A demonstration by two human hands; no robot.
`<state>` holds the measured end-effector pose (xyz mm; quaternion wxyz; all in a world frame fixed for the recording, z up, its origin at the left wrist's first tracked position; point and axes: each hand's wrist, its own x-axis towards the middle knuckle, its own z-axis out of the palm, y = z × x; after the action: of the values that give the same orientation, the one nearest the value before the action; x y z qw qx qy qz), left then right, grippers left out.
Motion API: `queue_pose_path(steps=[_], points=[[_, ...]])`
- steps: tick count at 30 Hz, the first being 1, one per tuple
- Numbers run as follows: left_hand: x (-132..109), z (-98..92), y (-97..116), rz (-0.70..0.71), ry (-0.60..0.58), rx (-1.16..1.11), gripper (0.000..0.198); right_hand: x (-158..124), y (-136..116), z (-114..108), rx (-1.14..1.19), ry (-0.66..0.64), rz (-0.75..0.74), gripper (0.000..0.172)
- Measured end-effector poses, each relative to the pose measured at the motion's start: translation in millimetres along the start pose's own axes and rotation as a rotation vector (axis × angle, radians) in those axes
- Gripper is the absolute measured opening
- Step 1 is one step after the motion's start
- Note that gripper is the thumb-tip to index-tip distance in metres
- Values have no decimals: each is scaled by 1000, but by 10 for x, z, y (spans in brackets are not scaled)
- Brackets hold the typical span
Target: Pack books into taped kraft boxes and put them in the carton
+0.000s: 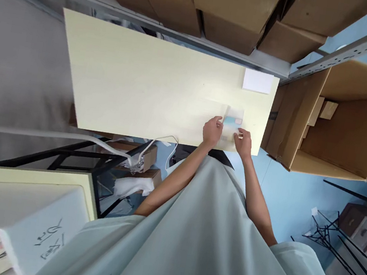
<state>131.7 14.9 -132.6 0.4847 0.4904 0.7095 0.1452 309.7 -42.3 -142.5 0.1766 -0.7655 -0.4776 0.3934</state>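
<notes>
A flat, see-through packet (231, 129) with a blue band and a small pinkish label lies on the pale table (136, 83) near its front right. It is slightly blurred, so what is inside cannot be made out. At its left edge, my left hand (212, 132) has curled fingers and seems to pinch that side. My right hand (243, 143) is at the right edge, thumb and forefinger apart, with the fingertips close to or touching the packet. Behind the packet, by the table's far right corner, sits a white stack or box (257, 81).
Brown cartons (232, 6) line a metal shelf (271, 64) along the table's far side. An open cardboard box (351, 131) holding small boxes stands to the right. A white cable (166, 137) loops at the front edge. At lower left is a white bin (34, 221).
</notes>
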Motion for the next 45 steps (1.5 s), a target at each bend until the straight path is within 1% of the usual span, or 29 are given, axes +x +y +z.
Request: queue_pose_path(steps=[4,7,9,12,15,18,21,23,25,27,29,30,32,34,39,42,43,45], points=[[-20,-167,34,5,-24,16,40,34,-178,-95,-56,-16,-5,42],[-25,-321,156,32,-17,-10,40,107,-420,-211,-39,23,-46,44],[1,-429,316,87,21,-56,39,208,-620,-320,-2,68,-105,44],[85,-611,665,212,110,-124,36,442,-981,-550,23,124,-218,44],[184,-837,1081,366,217,-196,32,713,-1422,-831,16,198,-345,43],[258,-1102,1488,506,307,-253,30,976,-1930,-1107,-40,274,-463,43],[290,-1368,1856,586,373,-291,31,1233,-2496,-1365,-113,367,-594,44],[286,-1527,2075,619,396,-319,32,1396,-2895,-1528,-161,442,-689,45],[261,-1665,2266,653,405,-341,31,1541,-3286,-1673,-217,501,-784,45],[220,-1781,2419,681,413,-349,31,1659,-3629,-1786,-299,521,-862,46],[174,-1880,2525,699,423,-340,30,1750,-3895,-1860,-408,499,-885,48],[153,-1924,2557,706,428,-333,30,1785,-3993,-1884,-471,475,-864,48],[123,-2005,2585,718,433,-319,30,1833,-4126,-1909,-578,421,-789,47],[116,-2085,2572,732,434,-306,29,1856,-4192,-1919,-632,391,-730,45],[188,-2272,2493,715,439,-286,28,1850,-4215,-1967,-637,404,-718,36],[247,-2307,2453,682,462,-313,26,1814,-4098,-1974,-634,412,-713,37],[261,-2291,2435,673,461,-330,25,1789,-4016,-1949,-613,417,-720,39],[280,-2207,2382,653,437,-372,22,1701,-3775,-1836,-519,436,-752,43]])
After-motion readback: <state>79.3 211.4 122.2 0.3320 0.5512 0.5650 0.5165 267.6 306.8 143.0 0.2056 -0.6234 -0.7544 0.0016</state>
